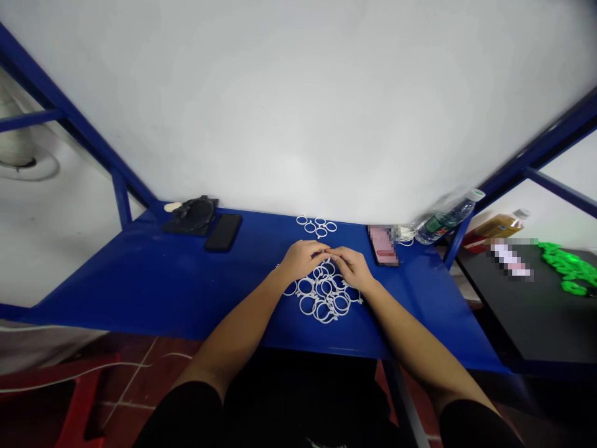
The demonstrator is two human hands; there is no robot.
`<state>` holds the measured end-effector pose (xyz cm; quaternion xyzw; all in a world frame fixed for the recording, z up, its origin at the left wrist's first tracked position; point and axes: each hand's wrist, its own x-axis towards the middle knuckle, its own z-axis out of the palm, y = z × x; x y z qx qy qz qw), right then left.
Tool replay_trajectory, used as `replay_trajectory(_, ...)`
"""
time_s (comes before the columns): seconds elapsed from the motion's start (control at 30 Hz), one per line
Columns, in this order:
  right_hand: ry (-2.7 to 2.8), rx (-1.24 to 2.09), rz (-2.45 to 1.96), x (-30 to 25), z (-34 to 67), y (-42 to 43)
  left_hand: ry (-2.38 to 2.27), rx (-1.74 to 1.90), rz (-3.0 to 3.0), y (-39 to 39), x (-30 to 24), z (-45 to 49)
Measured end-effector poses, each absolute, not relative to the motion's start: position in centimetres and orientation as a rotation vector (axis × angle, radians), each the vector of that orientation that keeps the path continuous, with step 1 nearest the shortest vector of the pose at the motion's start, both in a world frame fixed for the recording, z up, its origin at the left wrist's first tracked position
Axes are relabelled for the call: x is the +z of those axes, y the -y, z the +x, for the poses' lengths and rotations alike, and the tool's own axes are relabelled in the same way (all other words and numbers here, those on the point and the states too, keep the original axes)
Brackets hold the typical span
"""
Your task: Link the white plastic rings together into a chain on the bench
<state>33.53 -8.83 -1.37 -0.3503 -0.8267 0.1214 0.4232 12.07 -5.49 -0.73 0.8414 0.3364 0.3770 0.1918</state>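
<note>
A sheet of several linked white plastic rings [324,297] lies on the blue table [153,280] in front of me. My left hand [302,258] and my right hand [351,264] meet over its far edge, fingertips pinched together on a white ring there. A smaller cluster of white rings [318,226] lies farther back near the wall, apart from both hands.
A black phone [223,232] and a black pouch [193,216] lie at the back left. A pink-cased phone [383,244], a white cable and a lying plastic bottle [443,219] are at the back right. A black table with green chain pieces [569,267] stands to the right.
</note>
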Motion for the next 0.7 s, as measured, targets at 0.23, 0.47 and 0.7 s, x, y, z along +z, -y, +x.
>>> replay_trajectory(0.23, 2.037, 0.318, -0.951, -1.7, 33.4, 8.8, -1.039, 0.856, 2.332, 4.7, -0.9, 11.3)
replay_trajectory(0.47, 1.983, 0.231, -1.072, -2.1, 34.3, 8.0, -1.657, 0.875, 2.045, 2.5, -0.9, 8.8)
replay_trajectory(0.7, 2.056, 0.201, -1.036, -2.7, 34.6, 7.5, -1.985, 0.684, 1.836, 0.3, -2.5, 6.6)
